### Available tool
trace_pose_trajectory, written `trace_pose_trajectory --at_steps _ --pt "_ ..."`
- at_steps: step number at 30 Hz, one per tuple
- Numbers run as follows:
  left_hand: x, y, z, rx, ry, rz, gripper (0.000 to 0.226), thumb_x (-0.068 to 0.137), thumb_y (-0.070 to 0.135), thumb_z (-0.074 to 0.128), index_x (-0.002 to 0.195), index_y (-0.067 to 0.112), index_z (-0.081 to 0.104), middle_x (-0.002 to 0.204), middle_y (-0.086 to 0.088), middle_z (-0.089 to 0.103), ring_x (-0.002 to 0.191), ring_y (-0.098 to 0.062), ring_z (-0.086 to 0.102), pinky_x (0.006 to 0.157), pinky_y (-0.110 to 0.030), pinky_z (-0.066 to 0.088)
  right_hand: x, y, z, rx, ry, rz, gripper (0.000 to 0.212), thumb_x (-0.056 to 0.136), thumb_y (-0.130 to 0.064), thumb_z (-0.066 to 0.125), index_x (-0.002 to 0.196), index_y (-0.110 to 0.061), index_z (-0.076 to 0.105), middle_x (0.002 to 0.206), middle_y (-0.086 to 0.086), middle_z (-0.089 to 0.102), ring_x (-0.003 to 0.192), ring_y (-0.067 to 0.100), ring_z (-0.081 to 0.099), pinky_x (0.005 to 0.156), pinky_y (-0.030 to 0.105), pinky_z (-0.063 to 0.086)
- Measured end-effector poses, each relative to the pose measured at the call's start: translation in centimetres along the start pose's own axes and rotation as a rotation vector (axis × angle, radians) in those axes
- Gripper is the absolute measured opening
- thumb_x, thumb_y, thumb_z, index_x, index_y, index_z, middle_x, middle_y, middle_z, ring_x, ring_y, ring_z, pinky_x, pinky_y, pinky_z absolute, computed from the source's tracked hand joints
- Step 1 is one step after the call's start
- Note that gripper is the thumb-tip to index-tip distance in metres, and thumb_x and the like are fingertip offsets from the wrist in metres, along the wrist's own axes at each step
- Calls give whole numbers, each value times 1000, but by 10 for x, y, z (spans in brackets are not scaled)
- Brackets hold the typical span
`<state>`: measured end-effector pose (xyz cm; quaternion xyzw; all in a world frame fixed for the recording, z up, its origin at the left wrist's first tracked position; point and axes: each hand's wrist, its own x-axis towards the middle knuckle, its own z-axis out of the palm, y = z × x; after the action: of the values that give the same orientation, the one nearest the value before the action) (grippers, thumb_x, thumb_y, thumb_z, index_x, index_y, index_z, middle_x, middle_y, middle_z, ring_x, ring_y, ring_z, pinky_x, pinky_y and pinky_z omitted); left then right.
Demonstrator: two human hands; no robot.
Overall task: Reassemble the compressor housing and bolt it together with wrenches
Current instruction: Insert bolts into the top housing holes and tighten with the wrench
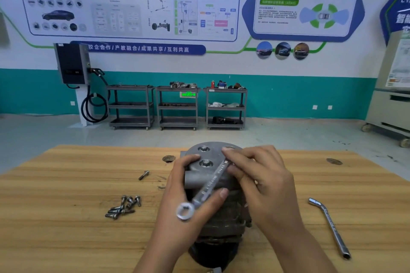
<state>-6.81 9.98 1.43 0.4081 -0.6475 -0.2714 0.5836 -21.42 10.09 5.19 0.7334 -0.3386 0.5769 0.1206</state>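
The grey metal compressor housing [206, 155] lies on the wooden table [66, 239], its end cap with two seated bolts facing away from me. My left hand [179, 188] wraps around the housing's left side, and its thumb presses a combination wrench [208, 186] that lies slanted across the housing, ring end toward me. My right hand [259, 175] pinches the wrench's far end near the cap's right edge, hiding that end. Several loose bolts [123, 207] lie in a heap to the left, and a single bolt [143, 175] lies apart farther back.
An L-shaped socket wrench [330, 224] lies on the table at the right. Two round holes [168, 158] mark the tabletop near its far edge. Beyond the table stand three grey shelf carts [177, 106] and a wall charger [73, 64].
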Motion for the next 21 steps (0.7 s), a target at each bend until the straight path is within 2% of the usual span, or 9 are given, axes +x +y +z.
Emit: trace_pose_trajectory --at_steps 3,5,9,12,14,16,18,19,21 --pt "1 1 2 50 -4 -6 61 52 63 69 106 62 40 111 23 56 104 0 58 88 -33 51 21 0 3 -65 -92 89 17 74 -20 69 88 -13 75 71 -1 59 78 17 49 70 25 38" --pt "1 2 2 73 9 -17 60 50 65 67 103 65 38 112 22 56 102 1 57 87 -32 51 34 0 8 -120 -165 173 10 76 -27 73 77 -18 73 70 -6 53 80 17 46 71 30 35" --pt "-2 4 1 43 29 -18 62 50 62 69 106 58 43 114 26 53 104 -4 58 88 -36 52 53 4 14 -153 -285 457 26 83 -38 64 63 -27 51 69 -12 51 86 19 50 80 36 36" --pt "-2 4 0 28 17 -28 64 50 63 70 108 57 43 111 32 51 104 -4 58 86 -36 53 55 14 18 -378 -380 640 21 89 -39 43 86 -23 57 97 -1 52 107 25 42 90 40 28" --pt "-2 4 0 30 10 -34 66 50 63 70 110 56 43 109 34 50 104 -2 58 87 -38 53 48 22 18 -356 -438 776 37 89 -40 34 109 -19 56 119 6 48 117 26 36 101 45 26" --pt "-2 4 0 25 17 -33 67 50 62 71 111 55 44 108 35 50 103 0 57 88 -38 52 38 26 17 -120 -378 916 49 82 -49 34 116 -18 53 126 6 49 119 27 39 104 50 29" --pt "-3 4 0 15 25 -31 67 50 61 71 110 54 44 109 32 53 102 0 58 88 -38 52 27 25 21 192 -164 1022 58 67 -58 43 112 -23 53 122 4 55 115 27 49 100 50 38" --pt "-3 4 0 13 27 -32 66 50 60 72 110 55 44 110 29 54 102 0 58 88 -37 52 22 24 25 327 -20 1041 53 66 -57 52 109 -26 54 119 1 58 111 23 54 96 47 43" --pt "-3 5 0 15 30 -33 64 52 54 76 107 57 43 112 25 56 101 0 59 87 -36 53 13 17 33 559 251 1016 31 74 -39 68 100 -29 54 112 -4 66 100 11 63 83 32 49"
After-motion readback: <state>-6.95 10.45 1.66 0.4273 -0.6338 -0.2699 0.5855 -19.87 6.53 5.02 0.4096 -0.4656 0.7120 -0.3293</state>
